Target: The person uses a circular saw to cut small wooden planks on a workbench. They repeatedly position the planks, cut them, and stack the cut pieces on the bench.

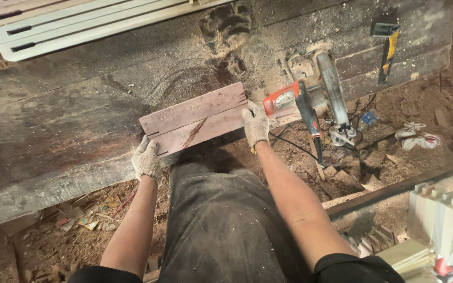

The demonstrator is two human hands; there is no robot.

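Observation:
A short reddish-brown plank (195, 118) with notched ends lies tilted on the worn wooden workbench (53, 131). My left hand (146, 160), in a dirty knit glove, grips the plank's near left end. My right hand (256, 123), gloved too, holds its right end. Just right of that hand a red and black circular saw (310, 102) rests on the bench edge, its blade guard dusty.
A hammer with a yellow and black handle (387, 50) lies at the bench's far right. Pale grooved boards (79, 23) are stacked top left. Sawdust, offcuts and a crumpled rag (418, 136) litter the floor. Notched light wood pieces (441, 220) stand bottom right.

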